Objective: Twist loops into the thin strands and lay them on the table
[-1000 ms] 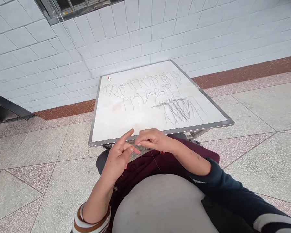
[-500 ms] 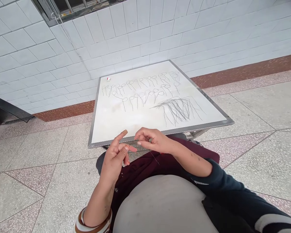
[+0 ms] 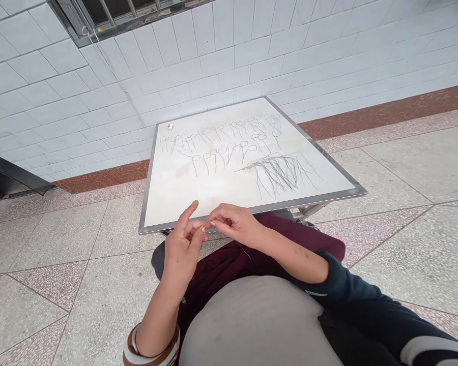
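My left hand [image 3: 183,244] is over my lap just off the table's near edge, thumb and a finger pinched together, index finger pointing up with a brownish cover on its tip. My right hand [image 3: 238,223] meets it there, its thumb and index finger closed on a thin wire, barely visible between the fingertips. A loose wire end [image 3: 245,250] hangs below my right hand over dark red cloth. On the white table [image 3: 168,203] lie rows of looped wires [image 3: 212,152] with straight tails. To their right is a loose pile of straight, dark wires [image 3: 280,173].
A small white and red object [image 3: 170,127] sits at the table's far left corner. Behind the table rises a white tiled wall [image 3: 198,71] with a barred window [image 3: 118,12]. Speckled floor tiles [image 3: 114,284] surround the table.
My right hand has moved slightly left, so its fingertips now meet those of my left hand. The left thumb and fingers have closed together. The wires on the table look the same.
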`<action>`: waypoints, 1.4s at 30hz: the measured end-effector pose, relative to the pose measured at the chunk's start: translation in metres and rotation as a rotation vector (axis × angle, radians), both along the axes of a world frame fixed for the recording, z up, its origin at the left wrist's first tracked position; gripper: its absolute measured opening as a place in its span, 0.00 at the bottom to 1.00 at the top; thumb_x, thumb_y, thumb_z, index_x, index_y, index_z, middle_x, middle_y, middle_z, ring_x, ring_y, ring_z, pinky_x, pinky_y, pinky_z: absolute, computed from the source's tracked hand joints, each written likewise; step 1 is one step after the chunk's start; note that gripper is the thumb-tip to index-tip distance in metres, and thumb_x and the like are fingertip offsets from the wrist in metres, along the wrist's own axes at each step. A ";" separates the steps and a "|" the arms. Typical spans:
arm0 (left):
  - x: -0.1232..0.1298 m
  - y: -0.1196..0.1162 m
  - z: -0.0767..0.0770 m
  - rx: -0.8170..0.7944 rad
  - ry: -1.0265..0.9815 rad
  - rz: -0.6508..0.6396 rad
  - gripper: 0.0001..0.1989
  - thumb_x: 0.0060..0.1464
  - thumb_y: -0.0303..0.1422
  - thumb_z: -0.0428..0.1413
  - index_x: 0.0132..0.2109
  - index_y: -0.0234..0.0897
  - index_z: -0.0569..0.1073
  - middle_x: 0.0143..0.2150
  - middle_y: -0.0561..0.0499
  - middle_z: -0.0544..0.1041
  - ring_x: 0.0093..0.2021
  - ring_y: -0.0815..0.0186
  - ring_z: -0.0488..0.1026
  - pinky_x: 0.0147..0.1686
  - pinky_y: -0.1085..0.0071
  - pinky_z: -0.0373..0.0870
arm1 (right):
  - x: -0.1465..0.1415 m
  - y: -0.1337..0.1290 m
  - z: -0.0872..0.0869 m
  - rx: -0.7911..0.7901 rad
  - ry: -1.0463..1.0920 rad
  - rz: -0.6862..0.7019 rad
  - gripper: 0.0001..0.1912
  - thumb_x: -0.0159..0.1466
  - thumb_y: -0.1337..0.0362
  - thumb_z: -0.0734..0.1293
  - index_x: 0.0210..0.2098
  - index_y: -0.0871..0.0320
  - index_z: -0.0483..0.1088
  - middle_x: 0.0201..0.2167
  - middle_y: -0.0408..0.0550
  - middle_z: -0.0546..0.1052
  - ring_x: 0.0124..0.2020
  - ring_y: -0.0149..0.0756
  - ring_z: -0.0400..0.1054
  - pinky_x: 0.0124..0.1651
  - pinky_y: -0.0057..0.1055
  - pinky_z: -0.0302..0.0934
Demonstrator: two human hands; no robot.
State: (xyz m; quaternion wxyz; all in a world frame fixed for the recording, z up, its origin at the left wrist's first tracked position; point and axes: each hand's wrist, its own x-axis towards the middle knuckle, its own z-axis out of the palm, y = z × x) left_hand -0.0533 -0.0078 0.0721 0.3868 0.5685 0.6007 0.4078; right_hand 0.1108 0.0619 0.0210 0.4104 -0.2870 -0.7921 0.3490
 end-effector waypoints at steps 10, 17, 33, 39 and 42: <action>0.001 0.004 -0.004 0.126 0.182 0.086 0.25 0.60 0.36 0.54 0.64 0.50 0.62 0.40 0.53 0.80 0.36 0.65 0.76 0.43 0.66 0.70 | 0.002 0.000 0.002 -0.407 0.155 0.083 0.10 0.66 0.56 0.62 0.41 0.55 0.68 0.26 0.40 0.70 0.22 0.27 0.58 0.27 0.25 0.54; 0.000 0.005 -0.002 0.160 0.380 0.094 0.27 0.60 0.34 0.53 0.65 0.49 0.61 0.42 0.53 0.81 0.39 0.63 0.77 0.43 0.66 0.68 | -0.001 0.004 -0.004 -0.804 0.358 0.344 0.13 0.64 0.54 0.66 0.35 0.59 0.69 0.25 0.39 0.68 0.24 0.24 0.56 0.26 0.22 0.51; 0.010 0.003 -0.011 0.344 0.412 0.147 0.25 0.60 0.34 0.53 0.64 0.46 0.63 0.39 0.52 0.80 0.40 0.61 0.76 0.43 0.66 0.68 | -0.007 0.003 -0.016 -1.069 0.546 0.445 0.12 0.57 0.57 0.74 0.33 0.60 0.73 0.26 0.40 0.69 0.25 0.23 0.56 0.23 0.21 0.44; 0.010 0.003 -0.012 0.383 0.483 0.137 0.22 0.62 0.33 0.51 0.62 0.45 0.65 0.39 0.52 0.81 0.39 0.63 0.76 0.41 0.68 0.68 | -0.009 0.002 -0.016 -1.047 0.555 0.447 0.13 0.57 0.57 0.74 0.32 0.61 0.73 0.26 0.40 0.70 0.24 0.22 0.56 0.23 0.21 0.43; 0.010 0.002 -0.012 0.414 0.501 0.138 0.19 0.62 0.34 0.51 0.60 0.44 0.67 0.39 0.52 0.81 0.40 0.63 0.77 0.42 0.68 0.69 | -0.011 0.000 -0.014 -1.060 0.556 0.449 0.15 0.55 0.56 0.75 0.29 0.61 0.72 0.25 0.40 0.70 0.23 0.22 0.55 0.23 0.22 0.43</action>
